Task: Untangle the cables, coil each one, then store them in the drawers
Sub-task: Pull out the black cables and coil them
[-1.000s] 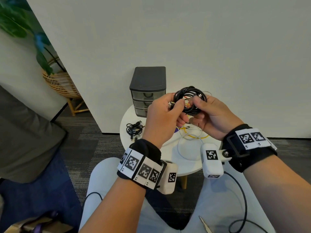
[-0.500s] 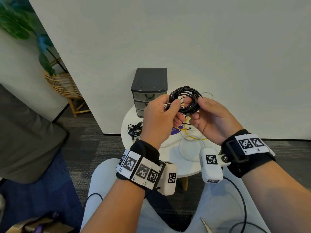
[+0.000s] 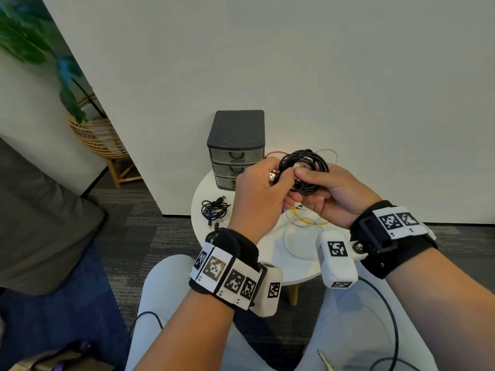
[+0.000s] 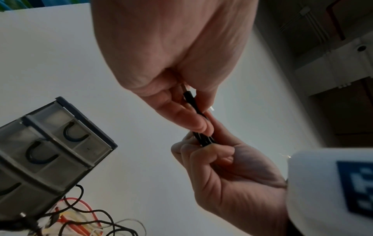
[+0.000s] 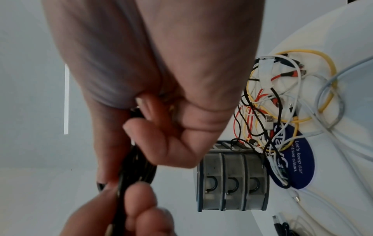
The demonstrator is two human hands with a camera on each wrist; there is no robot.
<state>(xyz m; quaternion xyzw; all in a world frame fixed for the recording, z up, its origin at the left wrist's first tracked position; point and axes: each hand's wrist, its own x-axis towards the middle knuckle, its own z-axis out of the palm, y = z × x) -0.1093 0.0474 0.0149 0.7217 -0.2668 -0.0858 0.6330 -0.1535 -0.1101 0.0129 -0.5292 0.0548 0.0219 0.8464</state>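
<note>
A black cable coil is held up in front of the dark three-drawer unit, whose drawers are closed. My right hand grips the bundled strands, thumb on top. My left hand pinches the cable's end, and its USB plug sticks out between the fingers. In the left wrist view the black plug lies between thumb and finger, and the strands run into the right hand. In the right wrist view the coil hangs below the right hand's curled fingers.
A small coiled black cable lies on the left of the round white table. A tangle of yellow, red, white and black cables lies beside the drawers, over a blue sticker. A plant basket stands at the left.
Both hands have shifted the coil slightly right and down. The USB plug now shows between my left fingers. The right thumb has come over the coil.
</note>
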